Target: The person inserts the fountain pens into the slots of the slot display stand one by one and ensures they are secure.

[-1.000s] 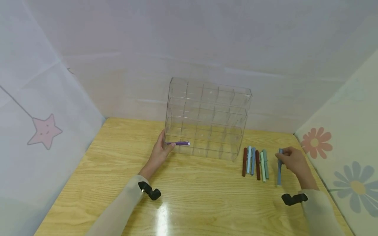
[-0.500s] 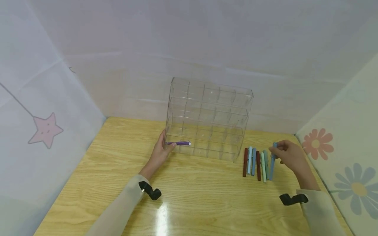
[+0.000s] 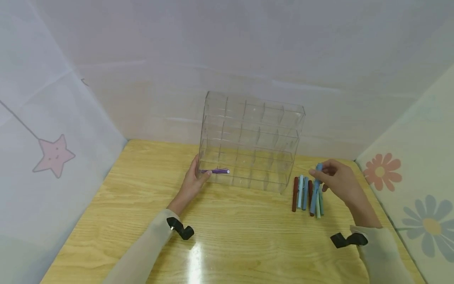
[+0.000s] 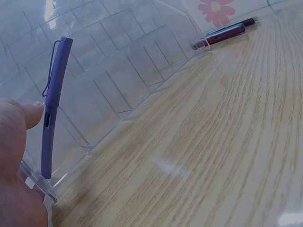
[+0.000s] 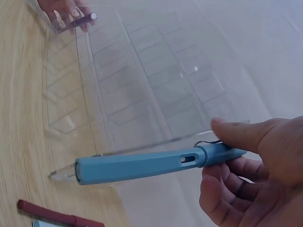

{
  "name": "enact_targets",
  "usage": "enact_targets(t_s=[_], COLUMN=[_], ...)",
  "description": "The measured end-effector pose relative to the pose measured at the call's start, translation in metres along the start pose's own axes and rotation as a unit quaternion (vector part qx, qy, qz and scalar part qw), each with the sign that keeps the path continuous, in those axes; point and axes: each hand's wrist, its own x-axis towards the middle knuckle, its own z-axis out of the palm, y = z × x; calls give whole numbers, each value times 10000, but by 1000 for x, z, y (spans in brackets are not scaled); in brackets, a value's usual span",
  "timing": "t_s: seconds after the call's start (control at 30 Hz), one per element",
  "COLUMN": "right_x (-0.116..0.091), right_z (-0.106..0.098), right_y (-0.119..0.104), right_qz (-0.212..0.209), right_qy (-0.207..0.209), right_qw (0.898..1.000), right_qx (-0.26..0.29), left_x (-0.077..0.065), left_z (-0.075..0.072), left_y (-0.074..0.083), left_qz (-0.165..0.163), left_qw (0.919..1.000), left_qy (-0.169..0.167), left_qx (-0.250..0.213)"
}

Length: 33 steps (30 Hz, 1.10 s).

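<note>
My left hand (image 3: 193, 184) grips the lower left corner of a clear plastic compartment rack (image 3: 248, 144), thumb in front and the other fingers behind its side wall. Just beside that thumb lies a purple pen (image 4: 57, 80) in the rack's lowest left part, clip showing in the left wrist view. My right hand (image 3: 342, 181) pinches a blue pen (image 5: 142, 165) near its clip end between thumb and fingers. In the head view this pen overlaps a row of loose pens, among them a dark red pen (image 3: 294, 194) and a light blue pen (image 3: 300, 192).
The rack stands on a wooden table (image 3: 227, 232) close to the pale back wall (image 3: 227, 47). The loose pens lie side by side right of the rack. Printed cloth walls (image 3: 430, 157) close in both sides of the table.
My right hand has lifted the blue pen and carried it left, from the right of the loose pens to over them. My left hand stays on the rack.
</note>
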Motion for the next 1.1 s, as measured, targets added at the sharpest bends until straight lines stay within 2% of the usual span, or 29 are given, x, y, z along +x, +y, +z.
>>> enact_targets(t_s=[0.23,0.6,0.93,1.1], right_x=[1,7,20,27], right_z=[7,16,33,45], right_y=[-13,-25,-44,-52], right_qz=[-29,-329,-1003,-1117], right_qy=[-1,-25,159,222], right_qw=[9999,9986,9930,9907], right_qx=[131,404,601,745], left_x=[-2,0,0,0], left_z=[1,1,1,1], left_y=[1,5,5,3], left_qz=[2,-78,-73,-93], left_qw=[10000,10000,10000,9999], left_qy=[12,31,39,26], left_qx=[-38,15,17,63])
